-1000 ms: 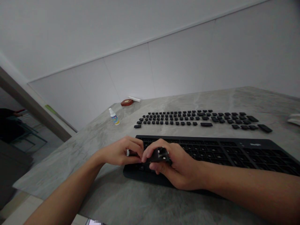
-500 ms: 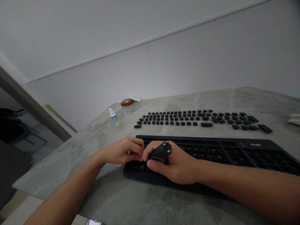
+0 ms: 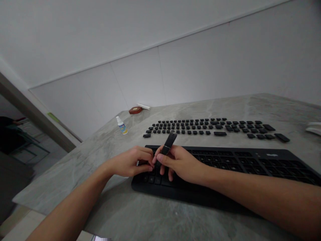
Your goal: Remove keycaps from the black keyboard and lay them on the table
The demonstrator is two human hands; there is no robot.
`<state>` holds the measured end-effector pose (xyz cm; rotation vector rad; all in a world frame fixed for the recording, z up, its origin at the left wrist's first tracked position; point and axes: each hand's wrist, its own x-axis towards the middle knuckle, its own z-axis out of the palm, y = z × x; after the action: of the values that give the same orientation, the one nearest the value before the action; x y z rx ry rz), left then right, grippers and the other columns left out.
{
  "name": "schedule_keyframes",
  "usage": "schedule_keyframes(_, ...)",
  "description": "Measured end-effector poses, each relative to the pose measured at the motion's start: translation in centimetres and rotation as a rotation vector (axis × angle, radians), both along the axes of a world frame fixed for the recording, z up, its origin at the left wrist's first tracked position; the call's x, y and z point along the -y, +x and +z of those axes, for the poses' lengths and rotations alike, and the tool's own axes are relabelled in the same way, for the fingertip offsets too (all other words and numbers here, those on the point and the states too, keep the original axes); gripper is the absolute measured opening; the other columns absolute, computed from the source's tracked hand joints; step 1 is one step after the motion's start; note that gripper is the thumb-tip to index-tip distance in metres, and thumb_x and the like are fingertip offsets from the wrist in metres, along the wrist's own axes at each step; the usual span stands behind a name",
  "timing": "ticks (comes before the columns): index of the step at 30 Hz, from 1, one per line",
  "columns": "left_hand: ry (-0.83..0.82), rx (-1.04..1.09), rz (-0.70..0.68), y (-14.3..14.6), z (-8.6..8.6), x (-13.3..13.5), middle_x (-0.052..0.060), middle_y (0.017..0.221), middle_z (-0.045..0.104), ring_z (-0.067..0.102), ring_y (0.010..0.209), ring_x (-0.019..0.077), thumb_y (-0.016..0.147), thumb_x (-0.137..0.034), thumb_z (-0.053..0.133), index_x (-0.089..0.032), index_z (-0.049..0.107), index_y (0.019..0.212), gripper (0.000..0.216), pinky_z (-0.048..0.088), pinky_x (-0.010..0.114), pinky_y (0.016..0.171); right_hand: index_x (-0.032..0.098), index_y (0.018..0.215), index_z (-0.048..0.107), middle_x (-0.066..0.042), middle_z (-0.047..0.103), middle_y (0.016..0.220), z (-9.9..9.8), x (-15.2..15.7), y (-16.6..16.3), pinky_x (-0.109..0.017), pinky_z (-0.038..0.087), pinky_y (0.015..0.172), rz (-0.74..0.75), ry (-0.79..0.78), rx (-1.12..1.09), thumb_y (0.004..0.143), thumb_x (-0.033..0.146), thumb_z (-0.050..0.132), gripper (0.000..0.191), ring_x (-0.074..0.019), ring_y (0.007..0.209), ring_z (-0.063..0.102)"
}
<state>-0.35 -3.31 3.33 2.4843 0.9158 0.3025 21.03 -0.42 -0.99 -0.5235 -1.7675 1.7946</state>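
A black keyboard base [image 3: 250,164] lies on the grey marble table [image 3: 125,207], its key wells bare. My right hand [image 3: 180,164] rests over its left end, pinching a long black keycap [image 3: 169,142] that sticks up and away between thumb and forefinger. My left hand [image 3: 131,162] is curled at the keyboard's left edge, fingertips pressed together on a small thing I cannot make out. Rows of loose black keycaps [image 3: 213,127] are laid out on the table beyond the keyboard.
A small white bottle [image 3: 121,125] stands at the far left of the table. A red-brown flat object [image 3: 135,109] and a white strip [image 3: 143,106] lie by the wall. A white object [image 3: 313,128] shows at the right edge. The table's left edge drops to the floor.
My right hand has turned the long keycap from lying flat in the fingers to pointing up and away. My left hand has stayed in place.
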Motion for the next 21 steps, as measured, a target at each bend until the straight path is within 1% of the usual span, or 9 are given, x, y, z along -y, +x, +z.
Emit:
schedule_keyframes(3,0.011,-0.013,0.018,0.0,-0.1,0.0,0.006,0.087,0.065,0.060,0.078,0.0147,0.093,-0.017,0.058,-0.014,0.067,0.086,0.012,0.048,0.024,0.070,0.015,0.090,0.055,-0.006,0.063,0.093,0.0,-0.4,-0.3,-0.015,0.048,0.039,-0.036,-0.096,0.024,0.093,0.028,0.058,0.014,-0.0085,0.059,0.060)
schedule_keyframes(5,0.011,-0.026,0.025,0.0,-0.1,0.0,0.005,0.087,0.065,0.060,0.078,0.0145,0.093,-0.018,0.058,-0.014,0.067,0.087,0.012,0.048,0.024,0.071,0.015,0.090,0.054,-0.006,0.064,0.093,0.0,-0.6,-0.5,-0.015,0.049,0.040,-0.072,-0.155,0.040,0.094,0.025,0.057,0.011,-0.0076,0.057,0.060)
schedule_keyframes(7,0.012,-0.034,0.032,0.0,0.0,0.0,0.005,0.087,0.065,0.060,0.079,0.0146,0.092,-0.018,0.058,-0.014,0.068,0.087,0.012,0.049,0.025,0.073,0.016,0.091,0.053,-0.005,0.064,0.092,-0.1,-0.6,-0.5,-0.016,0.049,0.041,-0.108,-0.180,0.038,0.094,0.023,0.056,0.008,-0.0074,0.056,0.060)
schedule_keyframes(9,0.015,-0.027,0.037,0.1,0.1,0.1,0.005,0.088,0.065,0.061,0.079,0.0149,0.091,-0.017,0.058,-0.014,0.069,0.087,0.012,0.049,0.025,0.073,0.016,0.094,0.053,-0.004,0.064,0.092,-0.2,-0.4,-0.5,-0.017,0.049,0.043,-0.115,-0.148,0.012,0.094,0.020,0.055,0.004,-0.0076,0.056,0.060)
schedule_keyframes(11,0.010,-0.008,0.034,0.3,0.2,0.1,0.007,0.091,0.066,0.062,0.080,0.0155,0.091,-0.016,0.058,-0.015,0.070,0.089,0.012,0.050,0.026,0.073,0.016,0.096,0.053,-0.003,0.065,0.089,-0.3,-0.1,-0.3,-0.017,0.048,0.046,-0.094,-0.059,-0.039,0.093,0.019,0.055,0.005,-0.0077,0.057,0.060)
schedule_keyframes(14,-0.029,0.027,0.005,0.6,0.3,0.2,0.008,0.098,0.068,0.063,0.086,0.0173,0.090,-0.015,0.061,-0.015,0.073,0.092,0.013,0.051,0.026,0.076,0.015,0.094,0.058,0.001,0.062,0.076,-0.1,0.5,0.1,-0.018,0.046,0.052,-0.043,0.109,-0.116,0.091,0.020,0.058,0.006,-0.0073,0.058,0.056)
schedule_keyframes(16,-0.057,0.065,-0.019,0.8,0.1,0.1,0.008,0.102,0.069,0.065,0.091,0.0184,0.091,-0.016,0.062,-0.015,0.074,0.095,0.013,0.051,0.027,0.080,0.015,0.092,0.060,0.003,0.058,0.070,0.1,0.8,0.2,-0.017,0.044,0.054,-0.018,0.171,-0.149,0.090,0.020,0.059,0.005,-0.0067,0.057,0.053)
schedule_keyframes(19,-0.085,0.124,-0.035,1.0,-0.3,0.0,0.008,0.105,0.070,0.066,0.093,0.0188,0.092,-0.018,0.063,-0.017,0.076,0.096,0.014,0.052,0.027,0.083,0.015,0.092,0.059,0.004,0.057,0.070,0.1,0.9,0.3,-0.017,0.042,0.050,0.001,0.157,-0.168,0.090,0.021,0.059,0.007,-0.0057,0.054,0.052)
schedule_keyframes(21,-0.074,0.147,-0.035,1.1,-0.6,0.0,0.008,0.101,0.070,0.067,0.090,0.0181,0.093,-0.019,0.063,-0.017,0.077,0.094,0.014,0.053,0.025,0.080,0.015,0.093,0.058,0.005,0.057,0.066,0.2,0.8,0.3,-0.017,0.041,0.047,0.029,0.114,-0.136,0.090,0.026,0.061,0.012,-0.0065,0.050,0.054)
